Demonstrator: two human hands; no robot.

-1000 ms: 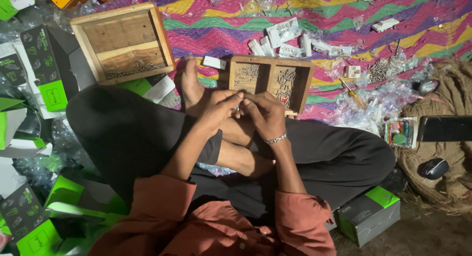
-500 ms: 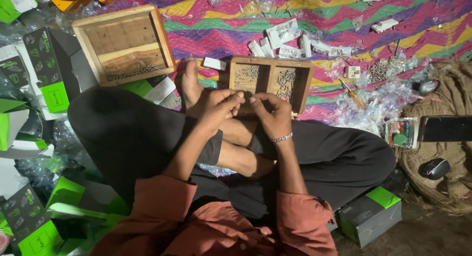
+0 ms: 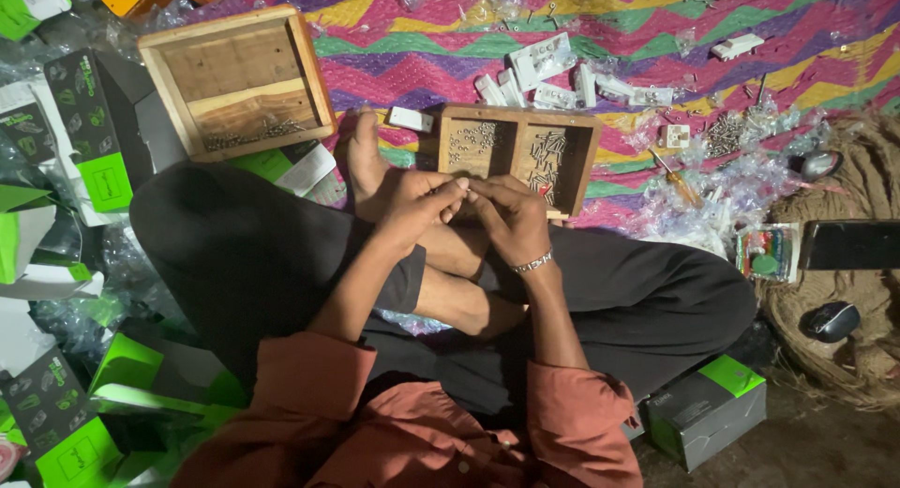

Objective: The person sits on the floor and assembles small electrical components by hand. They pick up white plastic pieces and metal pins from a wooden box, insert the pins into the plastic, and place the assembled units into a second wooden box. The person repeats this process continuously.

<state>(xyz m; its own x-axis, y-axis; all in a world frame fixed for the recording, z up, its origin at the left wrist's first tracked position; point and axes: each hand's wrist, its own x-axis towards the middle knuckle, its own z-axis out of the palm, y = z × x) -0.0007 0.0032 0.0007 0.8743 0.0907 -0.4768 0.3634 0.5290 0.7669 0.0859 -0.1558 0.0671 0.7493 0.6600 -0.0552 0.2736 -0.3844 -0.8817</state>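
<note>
Fingertips of the left hand [image 3: 417, 199] and right hand [image 3: 506, 216] pinch together at frame centre over something too small to identify, probably light, stiff and slippery. Just above sits a 2-compartment wooden tray [image 3: 577, 183] of screws [image 3: 473, 141]; white plastic parts [image 3: 548, 75] crowd beyond.

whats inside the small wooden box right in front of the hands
The small wooden box has two compartments, each holding small metal screws. The left hand and right hand cover its near edge, hiding whatever lies there.
</note>
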